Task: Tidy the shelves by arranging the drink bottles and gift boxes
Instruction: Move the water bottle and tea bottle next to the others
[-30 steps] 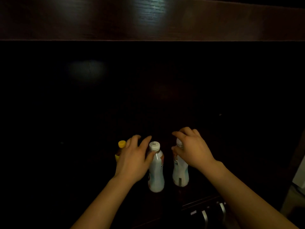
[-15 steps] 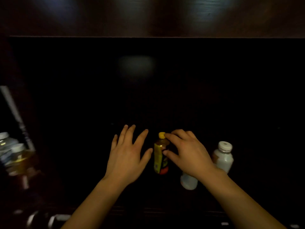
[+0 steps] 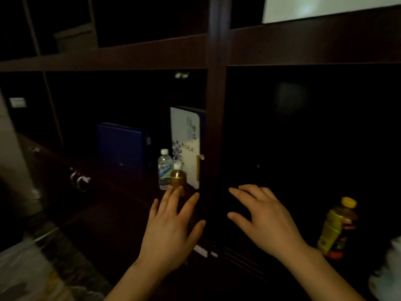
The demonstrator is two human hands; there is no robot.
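Note:
Dark wooden shelves fill the view. In the left compartment stand a clear water bottle and, just in front of it, an amber tea bottle with a white cap. Behind them a white gift box leans upright and a dark blue gift box stands further left. My left hand hovers open just below the tea bottle, fingers spread. My right hand is open in front of the right compartment, holding nothing. A yellow-capped bottle with a yellow-green label stands at the right.
A vertical shelf post divides the two compartments between my hands. Metal cabinet handles sit on the lower left front. A pale plastic bag lies at the bottom left; a whitish blurred object shows at the right edge.
The view has swung left to the neighbouring compartment. My right hand has let go of the yellow-capped bottle, which now stands to its right. Both hands are open.

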